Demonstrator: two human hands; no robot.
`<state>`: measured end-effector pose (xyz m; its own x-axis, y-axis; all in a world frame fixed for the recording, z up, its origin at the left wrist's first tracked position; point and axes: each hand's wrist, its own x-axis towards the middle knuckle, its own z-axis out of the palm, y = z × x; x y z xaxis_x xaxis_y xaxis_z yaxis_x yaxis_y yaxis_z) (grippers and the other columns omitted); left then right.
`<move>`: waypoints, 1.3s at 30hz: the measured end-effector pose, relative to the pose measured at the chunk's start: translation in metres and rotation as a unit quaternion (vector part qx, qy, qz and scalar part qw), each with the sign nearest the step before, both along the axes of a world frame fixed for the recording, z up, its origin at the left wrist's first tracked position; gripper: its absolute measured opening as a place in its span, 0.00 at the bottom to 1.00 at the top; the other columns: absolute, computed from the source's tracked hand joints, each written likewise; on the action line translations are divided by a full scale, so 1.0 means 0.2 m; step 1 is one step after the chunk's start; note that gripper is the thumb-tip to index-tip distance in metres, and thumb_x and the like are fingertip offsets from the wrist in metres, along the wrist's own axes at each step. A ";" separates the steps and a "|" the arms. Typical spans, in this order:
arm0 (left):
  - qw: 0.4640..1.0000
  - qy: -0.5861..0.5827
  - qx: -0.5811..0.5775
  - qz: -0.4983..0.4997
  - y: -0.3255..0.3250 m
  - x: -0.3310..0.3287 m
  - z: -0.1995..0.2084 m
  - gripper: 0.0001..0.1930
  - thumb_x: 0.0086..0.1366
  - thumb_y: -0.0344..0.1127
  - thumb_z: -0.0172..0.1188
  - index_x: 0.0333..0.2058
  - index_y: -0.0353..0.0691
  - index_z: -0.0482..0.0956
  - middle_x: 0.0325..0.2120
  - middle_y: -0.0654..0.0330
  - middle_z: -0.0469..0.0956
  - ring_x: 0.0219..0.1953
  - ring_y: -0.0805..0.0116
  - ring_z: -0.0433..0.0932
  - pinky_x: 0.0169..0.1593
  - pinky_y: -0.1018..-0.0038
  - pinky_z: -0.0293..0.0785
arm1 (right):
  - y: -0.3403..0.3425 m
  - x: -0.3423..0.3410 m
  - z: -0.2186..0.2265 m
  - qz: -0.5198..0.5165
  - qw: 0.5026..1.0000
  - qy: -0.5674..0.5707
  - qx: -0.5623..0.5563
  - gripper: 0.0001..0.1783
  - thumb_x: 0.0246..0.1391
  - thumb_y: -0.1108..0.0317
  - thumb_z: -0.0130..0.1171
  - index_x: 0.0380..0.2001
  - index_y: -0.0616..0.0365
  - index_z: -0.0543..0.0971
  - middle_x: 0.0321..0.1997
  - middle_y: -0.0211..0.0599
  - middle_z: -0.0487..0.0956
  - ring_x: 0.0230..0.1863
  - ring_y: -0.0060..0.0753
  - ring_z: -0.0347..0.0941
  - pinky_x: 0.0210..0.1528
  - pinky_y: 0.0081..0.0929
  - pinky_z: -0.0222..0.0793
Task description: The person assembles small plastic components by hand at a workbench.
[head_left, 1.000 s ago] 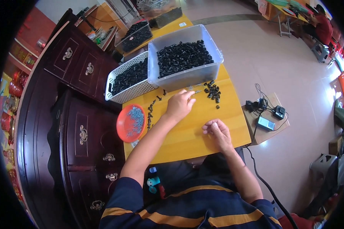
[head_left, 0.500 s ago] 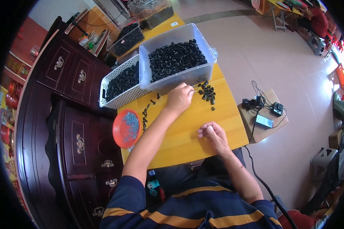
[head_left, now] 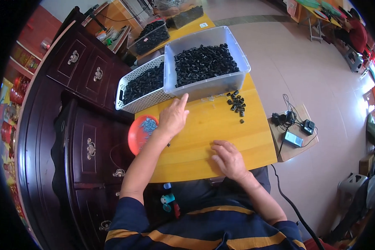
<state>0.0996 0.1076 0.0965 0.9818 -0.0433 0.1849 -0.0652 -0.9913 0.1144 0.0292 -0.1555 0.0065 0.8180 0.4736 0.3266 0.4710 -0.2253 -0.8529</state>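
Observation:
My left hand (head_left: 173,118) is over the left part of the yellow table, index finger stretched toward the plastic tub and thumb apart. No object shows in it. It hides most of a line of small black parts; one black part (head_left: 168,145) peeks out by my wrist. Beside it stands an orange-red bowl (head_left: 134,141) of thin grey-blue screws or pins (head_left: 148,125). My right hand (head_left: 230,160) rests near the table's front edge, fingers loosely bent and apart, nothing visible in it. Loose black caps (head_left: 236,103) form a pile at the far right, beside small clear pieces (head_left: 211,98).
A translucent tub (head_left: 208,83) and a white perforated basket (head_left: 148,100), both full of black parts, fill the table's far side. Dark drawers (head_left: 87,125) stand close on the left. Cables and a light-blue device (head_left: 293,139) lie on a stool at right. A person (head_left: 356,33) sits far right.
My left hand has drawn back leftward from the clear pieces by the tub to above the line of black parts. My right hand has turned palm down and its fingers have loosened. The view has shifted slightly.

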 end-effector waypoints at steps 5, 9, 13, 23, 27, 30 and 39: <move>0.988 0.044 -0.141 -0.053 -0.09 -0.20 -0.18 0.26 0.66 0.38 0.65 0.60 0.39 0.73 0.45 0.49 0.81 0.45 0.48 0.82 0.48 0.56 0.79 | 0.05 -0.01 0.02 -0.033 0.985 -0.132 -0.110 0.21 0.56 0.62 0.65 0.51 0.56 0.77 0.63 0.52 0.72 0.67 0.61 0.66 0.69 0.51 0.63; 0.974 0.038 -0.224 -0.013 -0.09 -0.22 -0.34 0.24 0.63 0.36 0.68 0.57 0.36 0.76 0.42 0.49 0.81 0.45 0.49 0.83 0.47 0.57 0.79 | 0.06 -0.01 0.00 -0.028 0.978 -0.135 -0.156 0.21 0.55 0.61 0.66 0.51 0.55 0.77 0.63 0.50 0.73 0.68 0.59 0.65 0.70 0.51 0.62; 0.975 -0.046 -0.217 -0.036 -0.10 -0.06 -0.41 0.21 0.63 0.34 0.69 0.55 0.39 0.79 0.41 0.53 0.81 0.35 0.58 0.82 0.42 0.63 0.79 | 0.06 -0.01 0.00 -0.021 0.981 -0.119 -0.154 0.19 0.55 0.62 0.65 0.49 0.55 0.79 0.64 0.48 0.73 0.70 0.58 0.64 0.71 0.51 0.60; 0.986 -0.076 -0.142 -0.049 -0.13 0.17 -0.45 0.11 0.65 0.38 0.66 0.43 0.42 0.81 0.38 0.55 0.79 0.41 0.50 0.82 0.43 0.55 0.80 | 0.06 0.01 0.00 -0.024 0.984 -0.109 -0.139 0.16 0.55 0.63 0.66 0.45 0.55 0.81 0.63 0.47 0.75 0.68 0.57 0.66 0.69 0.51 0.62; 0.989 -0.070 -0.120 -0.044 -0.10 0.14 -0.45 0.08 0.65 0.38 0.65 0.38 0.42 0.80 0.38 0.56 0.79 0.40 0.49 0.82 0.42 0.54 0.80 | 0.06 0.01 0.00 -0.025 0.985 -0.108 -0.134 0.15 0.54 0.63 0.66 0.45 0.54 0.81 0.63 0.46 0.75 0.68 0.57 0.66 0.69 0.50 0.63; 0.989 -0.084 -0.112 -0.047 -0.09 0.13 -0.44 0.09 0.65 0.38 0.66 0.38 0.41 0.80 0.38 0.55 0.80 0.39 0.48 0.82 0.42 0.55 0.80 | 0.06 0.01 0.00 -0.027 0.986 -0.104 -0.130 0.15 0.54 0.63 0.66 0.44 0.54 0.81 0.62 0.46 0.75 0.68 0.57 0.67 0.69 0.51 0.63; 0.994 -0.012 -0.096 -0.056 0.01 0.24 -0.42 0.05 0.63 0.32 0.63 0.35 0.38 0.81 0.32 0.50 0.82 0.37 0.46 0.83 0.42 0.55 0.80 | 0.05 0.01 -0.03 -0.029 0.986 -0.121 -0.107 0.14 0.54 0.64 0.66 0.43 0.54 0.80 0.61 0.46 0.76 0.67 0.57 0.68 0.68 0.50 0.64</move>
<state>0.1486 0.1101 0.0127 0.9681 -0.1140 0.2230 -0.1789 -0.9378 0.2976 0.0317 -0.1447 0.0014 0.7562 0.5083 0.4122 0.6356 -0.4207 -0.6473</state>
